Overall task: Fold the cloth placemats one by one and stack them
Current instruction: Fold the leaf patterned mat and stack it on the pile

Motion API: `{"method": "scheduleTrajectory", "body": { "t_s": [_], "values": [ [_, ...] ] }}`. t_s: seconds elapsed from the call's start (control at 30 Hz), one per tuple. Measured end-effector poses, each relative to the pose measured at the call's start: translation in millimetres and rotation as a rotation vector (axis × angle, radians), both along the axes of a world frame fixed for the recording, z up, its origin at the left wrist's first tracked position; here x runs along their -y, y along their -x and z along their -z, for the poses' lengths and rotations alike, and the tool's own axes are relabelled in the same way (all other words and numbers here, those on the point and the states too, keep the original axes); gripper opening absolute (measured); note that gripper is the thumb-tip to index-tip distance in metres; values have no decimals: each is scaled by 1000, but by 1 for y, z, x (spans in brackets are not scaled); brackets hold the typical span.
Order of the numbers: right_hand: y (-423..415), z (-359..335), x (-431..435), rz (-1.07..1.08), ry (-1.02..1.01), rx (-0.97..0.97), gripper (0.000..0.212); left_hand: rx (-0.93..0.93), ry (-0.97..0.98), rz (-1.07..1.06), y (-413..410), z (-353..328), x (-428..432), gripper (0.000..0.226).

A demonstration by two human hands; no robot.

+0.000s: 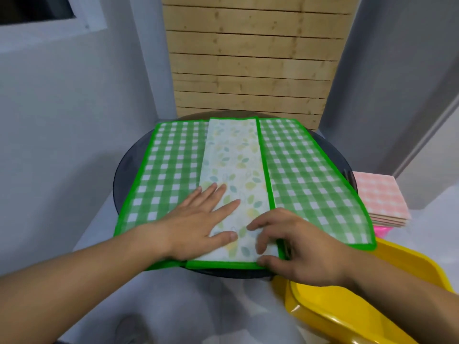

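My left hand [198, 224] flat on the green placemat [169, 170], fingers straight — my right hand [298, 249] curled, pinching its near hem.

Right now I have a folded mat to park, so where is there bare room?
Only thin arcs of dark table show left and right of the green placemat. The flat top of the pink stack, right of the table, is free. The middle is crowded: placemat, left hand and right hand on its near end, yellow tub at near right.
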State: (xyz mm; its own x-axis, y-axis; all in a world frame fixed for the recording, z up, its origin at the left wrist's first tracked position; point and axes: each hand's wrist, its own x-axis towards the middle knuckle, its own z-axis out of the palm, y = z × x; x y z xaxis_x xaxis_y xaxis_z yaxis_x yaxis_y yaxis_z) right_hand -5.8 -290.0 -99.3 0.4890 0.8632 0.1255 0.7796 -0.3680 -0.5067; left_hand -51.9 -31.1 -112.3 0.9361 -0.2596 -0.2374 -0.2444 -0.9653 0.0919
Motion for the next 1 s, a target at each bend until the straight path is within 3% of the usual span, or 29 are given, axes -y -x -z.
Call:
{"method": "scheduleTrajectory", "body": {
  "t_s": [0.13,0.3,0.53,1.0],
  "values": [
    [2,3,6,-12,49,-35,31,-21,1,-9,1,-1,1,73],
    [7,10,9,-33,25,6,39,-21,43,-14,3,-2,-1,76],
    [14,12,14,-40,-65,68,32,22,185,-34,4,-3,-4,87],
    [13,8,15,24,-146,20,23,67,274,-41,-6,4,-10,82]
  ]
}}
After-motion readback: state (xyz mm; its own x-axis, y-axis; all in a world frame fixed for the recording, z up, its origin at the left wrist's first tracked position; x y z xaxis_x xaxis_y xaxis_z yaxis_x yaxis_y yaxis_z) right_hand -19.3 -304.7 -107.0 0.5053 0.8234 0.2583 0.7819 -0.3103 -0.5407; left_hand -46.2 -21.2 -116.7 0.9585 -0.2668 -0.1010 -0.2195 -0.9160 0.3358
